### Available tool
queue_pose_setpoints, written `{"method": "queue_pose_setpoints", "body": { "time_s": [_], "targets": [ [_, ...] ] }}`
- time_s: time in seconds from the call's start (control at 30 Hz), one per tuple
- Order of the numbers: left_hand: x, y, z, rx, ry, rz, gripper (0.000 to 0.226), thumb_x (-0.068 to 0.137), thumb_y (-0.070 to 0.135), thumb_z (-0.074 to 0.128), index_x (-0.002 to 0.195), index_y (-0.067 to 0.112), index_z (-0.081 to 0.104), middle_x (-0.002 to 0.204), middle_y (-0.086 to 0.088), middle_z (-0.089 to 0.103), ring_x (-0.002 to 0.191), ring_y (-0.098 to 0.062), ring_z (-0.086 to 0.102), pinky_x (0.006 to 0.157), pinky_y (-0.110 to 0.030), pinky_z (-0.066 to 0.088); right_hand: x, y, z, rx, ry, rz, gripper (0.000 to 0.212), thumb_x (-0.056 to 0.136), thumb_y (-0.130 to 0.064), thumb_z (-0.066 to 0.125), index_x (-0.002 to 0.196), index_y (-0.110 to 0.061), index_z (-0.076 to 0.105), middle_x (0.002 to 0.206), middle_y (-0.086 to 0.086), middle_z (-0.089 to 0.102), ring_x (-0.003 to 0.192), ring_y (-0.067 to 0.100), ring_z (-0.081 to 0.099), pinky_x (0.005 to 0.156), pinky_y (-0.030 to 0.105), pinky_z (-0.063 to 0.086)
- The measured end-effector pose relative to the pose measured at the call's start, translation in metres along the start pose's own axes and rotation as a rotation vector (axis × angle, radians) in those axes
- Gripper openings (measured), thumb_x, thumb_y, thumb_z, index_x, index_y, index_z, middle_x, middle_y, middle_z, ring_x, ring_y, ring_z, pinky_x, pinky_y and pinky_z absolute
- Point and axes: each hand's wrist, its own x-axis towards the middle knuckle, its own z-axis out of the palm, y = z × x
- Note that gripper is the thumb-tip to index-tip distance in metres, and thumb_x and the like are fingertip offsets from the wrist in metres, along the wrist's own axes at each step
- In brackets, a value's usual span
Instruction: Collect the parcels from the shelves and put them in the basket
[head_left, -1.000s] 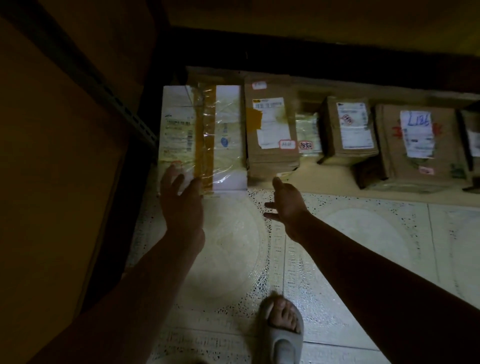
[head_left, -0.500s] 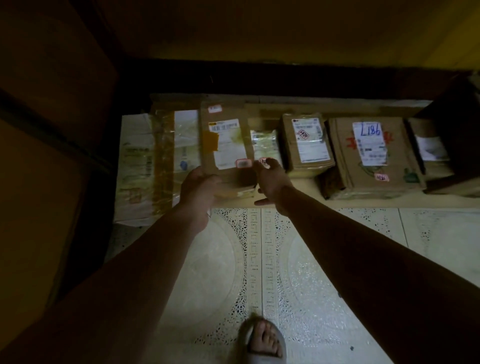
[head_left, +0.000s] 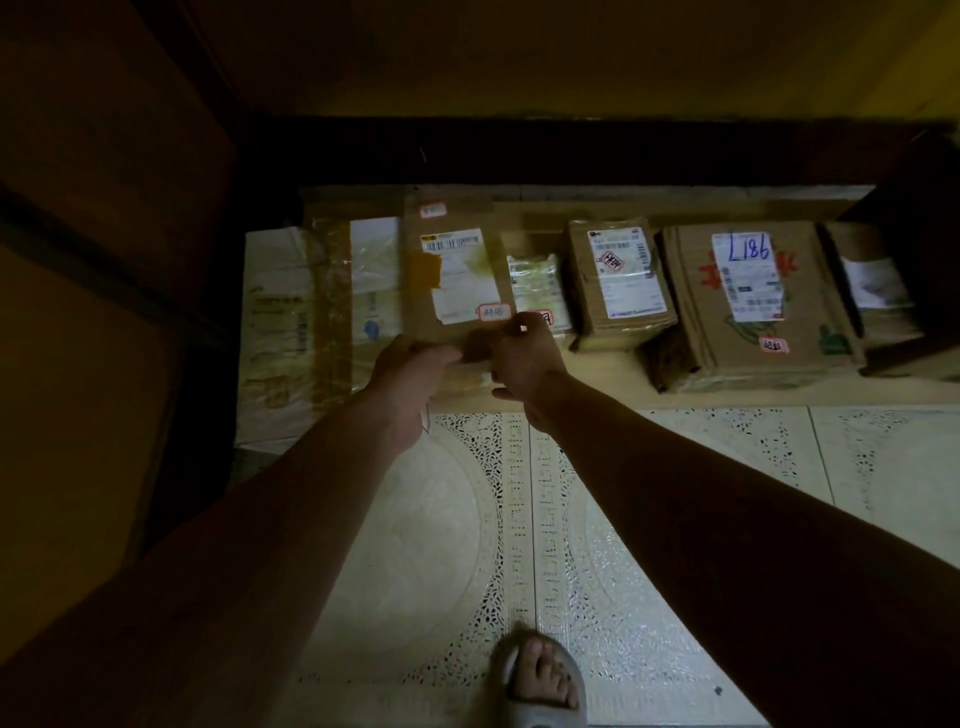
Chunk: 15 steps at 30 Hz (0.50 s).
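We were at the pick-up step, with both arms stretched forward and down to the brown parcel (head_left: 457, 275) lying on the low shelf (head_left: 597, 379) between the white taped parcel (head_left: 322, 312) and a small wrapped packet (head_left: 535, 283). Our left hand (head_left: 410, 364) gripped its near left corner and our right hand (head_left: 524, 353) its near right corner, fingers curled round the edge. As we judged it, the next move called for lifting it clear of its neighbours and carrying it to the basket, which was out of view.

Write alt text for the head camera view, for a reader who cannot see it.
Both hands, left and right, grip the near edge of a brown cardboard parcel with a white shipping label on a low, dim shelf. More labelled parcels sit beside it, including a cardboard box marked L186 in blue. A sandalled foot stands on the patterned tile floor.
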Motion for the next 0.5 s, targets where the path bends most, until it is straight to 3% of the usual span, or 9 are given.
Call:
{"method": "queue_pose_setpoints", "body": {
  "time_s": [0.07,0.1,0.17,0.23,0.33,0.4,0.5],
  "targets": [
    [0.001,0.006,-0.001,-0.017,0.010,0.014,0.042,0.099,0.011,0.054,0.141,0.009,0.050,0.138,-0.009,0.054,0.105,-0.020,0.053,0.067,-0.016,0.042,0.002,0.000,0.003,-0.034,0.079,-0.043,0.017,0.094,-0.023,0.057,0.105,-0.028,0.045,0.122,0.009,0.058,0.105,0.030,0.060,0.091,0.056,0.055],
    [-0.001,0.011,-0.001,-0.017,0.029,0.029,0.042,0.099,0.012,0.055,0.141,0.015,0.053,0.130,-0.003,0.054,0.106,-0.018,0.050,0.075,-0.018,0.045,0.000,-0.001,0.003,-0.058,0.102,-0.067,0.021,0.093,-0.030,0.058,0.109,-0.031,0.044,0.126,0.008,0.055,0.108,0.033,0.058,0.092,0.058,0.053],
    [-0.005,0.018,-0.003,-0.040,0.055,0.013,0.040,0.096,0.021,0.062,0.136,0.023,0.055,0.118,0.005,0.056,0.104,-0.015,0.050,0.097,-0.032,0.048,-0.004,-0.001,0.001,-0.122,0.130,-0.111,0.029,0.090,-0.047,0.055,0.115,-0.035,0.045,0.129,0.008,0.053,0.113,0.037,0.055,0.098,0.059,0.048],
    [-0.014,0.022,-0.004,-0.070,0.059,0.004,0.037,0.094,0.029,0.066,0.129,0.024,0.054,0.122,0.004,0.056,0.108,-0.017,0.053,0.103,-0.042,0.048,-0.017,-0.006,-0.006,-0.149,0.103,-0.151,0.038,0.092,-0.055,0.050,0.124,-0.034,0.045,0.130,0.007,0.051,0.118,0.033,0.050,0.101,0.054,0.044],
    [-0.031,0.022,-0.003,-0.086,0.050,0.027,0.028,0.099,0.024,0.059,0.126,0.026,0.052,0.109,0.011,0.047,0.091,-0.006,0.048,0.096,-0.039,0.052,-0.041,-0.011,-0.017,0.053,-0.002,-0.154,0.029,0.103,-0.038,0.045,0.130,-0.028,0.040,0.121,0.003,0.056,0.101,0.019,0.055,0.086,0.044,0.048],
    [-0.039,0.021,-0.003,-0.114,0.103,0.043,0.036,0.098,0.028,0.061,0.132,0.027,0.048,0.101,0.015,0.046,0.085,0.000,0.044,0.097,-0.045,0.052,-0.060,-0.013,-0.021,0.117,-0.002,-0.157,0.026,0.105,-0.029,0.043,0.131,-0.026,0.038,0.121,0.002,0.058,0.101,0.017,0.057,0.088,0.046,0.052],
    [-0.058,0.027,-0.005,-0.155,0.148,0.084,0.026,0.093,0.038,0.065,0.116,0.032,0.053,0.113,0.010,0.054,0.094,-0.004,0.051,0.096,-0.048,0.053,-0.086,-0.020,-0.030,0.224,0.043,-0.174,0.027,0.104,-0.021,0.046,0.130,-0.025,0.041,0.113,-0.002,0.062,0.100,0.016,0.059,0.094,0.053,0.054]
  ]
}}
